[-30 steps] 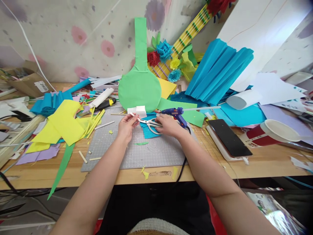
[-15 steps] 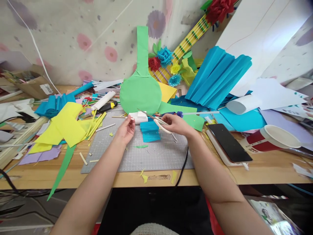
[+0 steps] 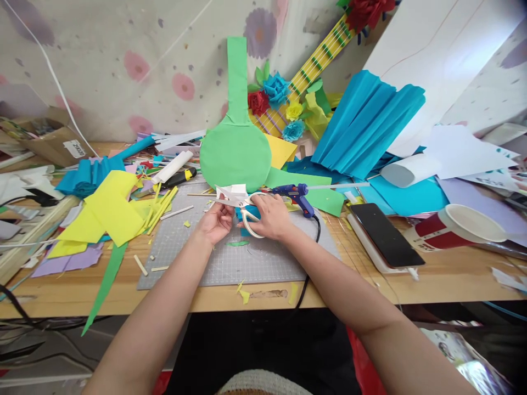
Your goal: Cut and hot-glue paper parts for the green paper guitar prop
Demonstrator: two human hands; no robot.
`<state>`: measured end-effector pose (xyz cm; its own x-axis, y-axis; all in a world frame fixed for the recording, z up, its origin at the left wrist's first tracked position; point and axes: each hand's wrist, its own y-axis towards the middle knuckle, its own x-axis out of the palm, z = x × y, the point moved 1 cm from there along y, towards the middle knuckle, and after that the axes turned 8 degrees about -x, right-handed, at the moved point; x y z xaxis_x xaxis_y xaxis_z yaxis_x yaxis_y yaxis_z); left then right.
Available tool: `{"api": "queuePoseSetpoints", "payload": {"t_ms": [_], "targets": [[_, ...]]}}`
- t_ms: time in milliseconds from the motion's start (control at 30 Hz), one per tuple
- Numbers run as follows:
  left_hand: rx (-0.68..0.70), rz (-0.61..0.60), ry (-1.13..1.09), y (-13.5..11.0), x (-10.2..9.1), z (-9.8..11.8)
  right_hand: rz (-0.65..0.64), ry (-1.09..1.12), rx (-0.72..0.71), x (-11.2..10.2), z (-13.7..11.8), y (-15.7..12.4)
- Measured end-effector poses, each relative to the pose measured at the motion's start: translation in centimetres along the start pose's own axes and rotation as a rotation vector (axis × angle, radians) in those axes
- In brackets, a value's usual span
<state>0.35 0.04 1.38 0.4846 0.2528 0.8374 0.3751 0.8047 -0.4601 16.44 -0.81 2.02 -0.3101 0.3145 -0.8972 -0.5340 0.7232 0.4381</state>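
A grey mat point(image 3: 263, 269) lies on the wooden table point(image 3: 444, 285) beneath both hands, the right hand point(image 3: 272, 216) gripping scissors point(image 3: 242, 204) whose blades reach the left hand point(image 3: 216, 222), its fingers curled around something I cannot tell, if anything, with a cardboard box point(image 3: 55, 142) far to its left and a paper cup point(image 3: 442, 230) well right of the right hand.

This looks like a small craft workspace; whether it is in a home or a studio cannot be told. The wooden tabletop point(image 3: 354, 277) carries a gridded cutting mat point(image 3: 272, 269), a glue gun point(image 3: 293, 191), scissors point(image 3: 242, 204), a utility knife point(image 3: 181, 178) and scattered yellow paper point(image 3: 110, 204). Paper flowers point(image 3: 276, 89) adorn a yellow guitar-like model point(image 3: 318, 61) against a flower-patterned wall point(image 3: 183, 86).
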Motion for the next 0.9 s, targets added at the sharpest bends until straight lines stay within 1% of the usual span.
{"api": "queuePoseSetpoints", "payload": {"t_ms": [167, 400, 567, 733, 900], "targets": [[-0.013, 0.02, -0.009, 0.16, -0.04, -0.09, -0.025, 0.003, 0.003, 0.18, -0.11, 0.02], [-0.043, 0.003, -0.047, 0.02, 0.05, -0.1, -0.056, 0.007, 0.021, 0.09, -0.15, -0.06], [-0.069, -0.007, -0.067, 0.13, -0.02, -0.18, -0.056, -0.049, 0.032, 0.17, -0.03, -0.08], [-0.102, 0.008, -0.082, -0.14, 0.08, -0.31, -0.052, -0.096, 0.021, -0.01, 0.31, -0.08], [-0.083, 0.021, -0.073, -0.35, 0.3, -0.17, -0.101, -0.1, 0.065, 0.09, 0.79, -0.23]]}}
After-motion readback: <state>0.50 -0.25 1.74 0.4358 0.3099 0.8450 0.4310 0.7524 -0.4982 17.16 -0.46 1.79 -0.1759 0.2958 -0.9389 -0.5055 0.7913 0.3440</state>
